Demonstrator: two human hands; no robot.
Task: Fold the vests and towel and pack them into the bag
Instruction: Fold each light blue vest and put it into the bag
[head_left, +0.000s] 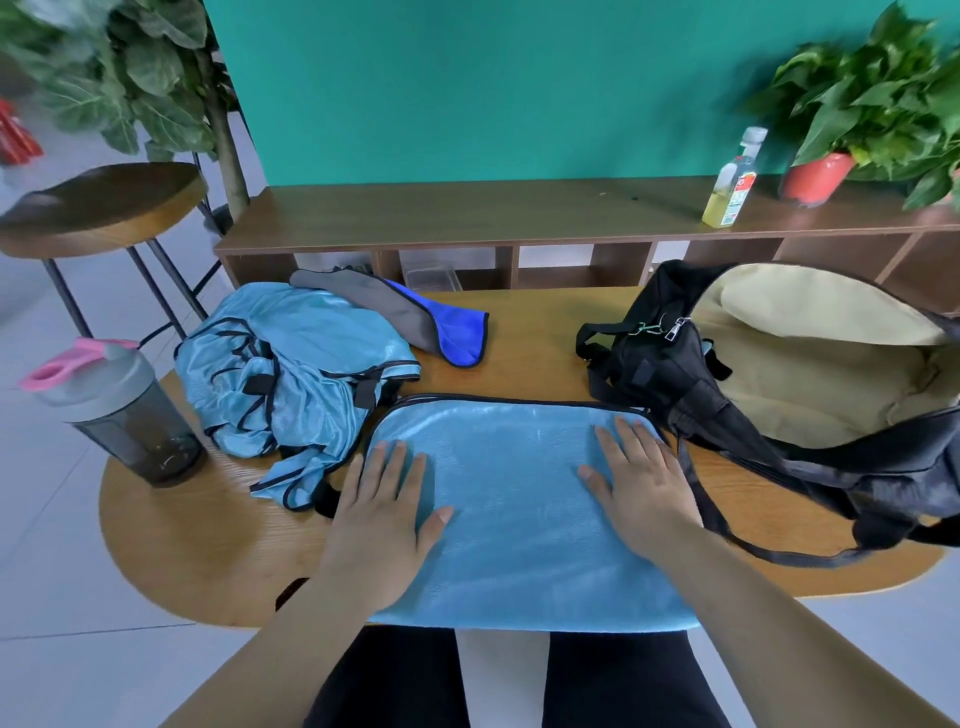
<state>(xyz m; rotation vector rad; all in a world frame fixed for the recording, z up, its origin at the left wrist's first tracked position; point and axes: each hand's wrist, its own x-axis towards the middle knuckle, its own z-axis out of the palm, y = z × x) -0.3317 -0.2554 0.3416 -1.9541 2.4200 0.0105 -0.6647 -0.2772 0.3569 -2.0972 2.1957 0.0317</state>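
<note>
The oval wooden table (208, 545) is showing bare grained wood mostly at its near left part and in a strip at the far middle. The black fabric bag (654, 374) is taking the whole right side. It is lying wide open, with its beige lining facing up and one thin strap looping over the wood toward the near edge.

A folded vest (514, 499), light blue mesh with dark trim, is lying flat in the near middle. Its near edge is reaching to the table's near edge, and its right side is nearly touching the bag. A crumpled pile of vests (296, 374), shiny blue, is sitting on the left and touching the folded one. The towel (452, 327), blue on one side and grey on the other, is lying beyond them at the far edge.

A dark shaker bottle (124, 415) with a pink lid is standing at the left rim.

The left hand (384, 499) and the right hand (644, 483) are both pressing flat on the folded vest. Their fingers are straight and slightly apart, and the thumbs are pointing inward.
</note>
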